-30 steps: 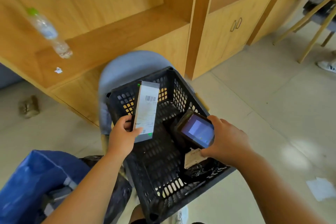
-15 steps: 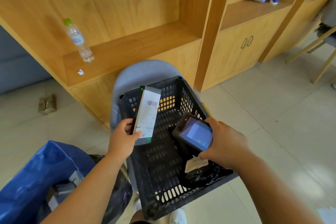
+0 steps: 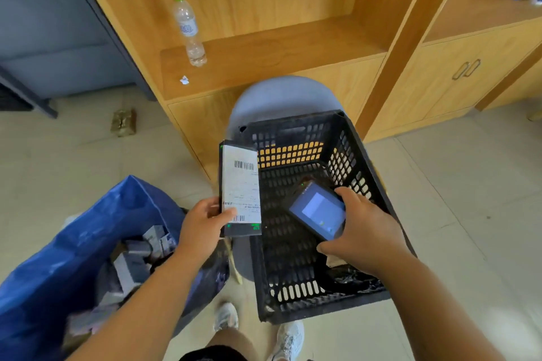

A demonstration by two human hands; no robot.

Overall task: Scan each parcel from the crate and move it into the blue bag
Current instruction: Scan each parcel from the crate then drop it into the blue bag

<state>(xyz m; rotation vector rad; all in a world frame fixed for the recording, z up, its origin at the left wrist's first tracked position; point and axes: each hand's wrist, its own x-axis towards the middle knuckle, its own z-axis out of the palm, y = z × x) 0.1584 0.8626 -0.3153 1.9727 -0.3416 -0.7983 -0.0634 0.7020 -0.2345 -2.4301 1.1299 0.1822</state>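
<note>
My left hand (image 3: 202,226) grips a slim dark parcel (image 3: 240,190) by its lower end, upright, its white barcode label facing me, at the left rim of the black crate (image 3: 363,173). My right hand (image 3: 363,237) holds a handheld scanner (image 3: 318,211) over the crate, screen lit, its top end aimed toward the parcel. A black bag parcel (image 3: 355,278) lies in the crate's near right corner, partly hidden by my right wrist. The blue bag (image 3: 73,243) stands open at the lower left, holding several grey boxed parcels.
The crate rests on a grey chair (image 3: 278,97) before a wooden shelf unit (image 3: 264,47) that carries a water bottle (image 3: 187,29). A small brown object (image 3: 123,122) lies on the tiled floor. My shoes (image 3: 258,328) show below the crate.
The parcel has shifted left, from over the crate's middle to its left rim, nearer the blue bag. The view has swung left. The scanner stays over the crate.
</note>
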